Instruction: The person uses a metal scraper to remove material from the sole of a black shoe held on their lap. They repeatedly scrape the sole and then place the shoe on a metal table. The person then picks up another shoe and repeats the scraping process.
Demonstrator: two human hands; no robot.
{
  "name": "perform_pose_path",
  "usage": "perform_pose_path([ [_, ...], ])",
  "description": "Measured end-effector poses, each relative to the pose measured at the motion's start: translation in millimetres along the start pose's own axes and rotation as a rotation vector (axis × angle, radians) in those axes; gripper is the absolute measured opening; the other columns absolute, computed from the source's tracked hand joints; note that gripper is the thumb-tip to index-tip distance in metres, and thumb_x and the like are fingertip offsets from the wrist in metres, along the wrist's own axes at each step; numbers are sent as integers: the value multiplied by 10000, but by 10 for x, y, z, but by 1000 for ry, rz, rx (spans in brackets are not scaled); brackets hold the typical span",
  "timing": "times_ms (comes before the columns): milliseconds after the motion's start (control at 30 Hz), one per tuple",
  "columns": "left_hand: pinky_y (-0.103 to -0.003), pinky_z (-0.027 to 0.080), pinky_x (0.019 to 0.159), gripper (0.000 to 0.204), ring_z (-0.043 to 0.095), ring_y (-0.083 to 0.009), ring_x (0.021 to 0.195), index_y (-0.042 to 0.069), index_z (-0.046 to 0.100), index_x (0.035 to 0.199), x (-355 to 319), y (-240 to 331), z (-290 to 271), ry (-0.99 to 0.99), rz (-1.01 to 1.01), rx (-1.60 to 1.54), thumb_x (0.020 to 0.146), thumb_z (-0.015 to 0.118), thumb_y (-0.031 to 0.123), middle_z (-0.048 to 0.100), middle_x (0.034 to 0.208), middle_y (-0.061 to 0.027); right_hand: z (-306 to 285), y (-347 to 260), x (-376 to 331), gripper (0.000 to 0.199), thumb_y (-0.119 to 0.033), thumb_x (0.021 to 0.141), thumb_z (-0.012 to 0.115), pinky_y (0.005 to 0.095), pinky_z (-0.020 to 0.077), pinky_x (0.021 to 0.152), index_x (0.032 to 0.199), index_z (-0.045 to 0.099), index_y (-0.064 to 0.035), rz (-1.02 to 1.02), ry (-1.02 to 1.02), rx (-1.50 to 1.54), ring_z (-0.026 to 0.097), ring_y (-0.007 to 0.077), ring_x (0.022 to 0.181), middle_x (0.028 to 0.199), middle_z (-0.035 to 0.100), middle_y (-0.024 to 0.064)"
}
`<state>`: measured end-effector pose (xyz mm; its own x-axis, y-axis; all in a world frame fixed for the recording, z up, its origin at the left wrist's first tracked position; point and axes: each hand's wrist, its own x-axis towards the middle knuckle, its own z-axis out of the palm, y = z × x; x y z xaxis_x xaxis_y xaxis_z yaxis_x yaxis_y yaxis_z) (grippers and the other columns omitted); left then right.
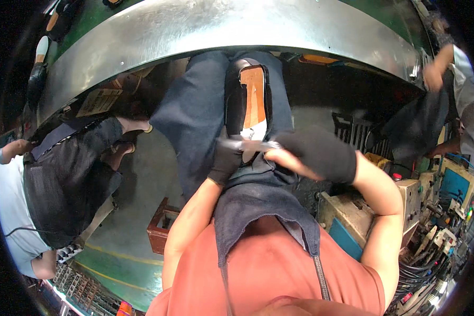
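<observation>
Head view: a black shoe (253,97) is lying on the apron (197,113), with a metal tabletop (216,26) curving beyond.
Left grip (228,161) and right grip (316,155), both black-gloved, are sitting close together at the shoe's near end by a blurred pale strip (231,143); blur is hiding whether either is grasping it.

Salmon-orange short-sleeved tee (247,263) w/ a dark navy denim apron bib (253,199) over it, wavy edge & all. Narrow dark straps (320,279) run up from the bib's top corners. Below the bib it's more blue denim (192,121) over the legs. Nr the bib, L hand (227,162) & R hand (321,155) both wear plain black fabric gloves (334,160), R thumb uncovered tbh.
</observation>
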<state>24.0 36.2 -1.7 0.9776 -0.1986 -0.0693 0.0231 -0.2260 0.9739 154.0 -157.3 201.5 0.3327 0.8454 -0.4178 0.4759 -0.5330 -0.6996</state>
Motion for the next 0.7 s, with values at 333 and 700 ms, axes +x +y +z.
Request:
perform_pose_path([
  [333,-368,368,1034,721,448,-267,1247,-4,311,1391,-224,-62,300,125,-362,-520,835,668,286,471,1309,-187,408,79,-81,290,-299,900,581,452,465,620,856,606,-13,-75,101,16,580,389,655,719,577,201],
  [700,-360,470,917,714,566,-251,1079,22,464,1254,-336,1261,-1092,177,-271,146,668,848,160,565,1164,-136,453,673,-555,293,-285,942,530,386,442,637,883,600,-7,156,138,109,558,343,693,761,575,181],
])
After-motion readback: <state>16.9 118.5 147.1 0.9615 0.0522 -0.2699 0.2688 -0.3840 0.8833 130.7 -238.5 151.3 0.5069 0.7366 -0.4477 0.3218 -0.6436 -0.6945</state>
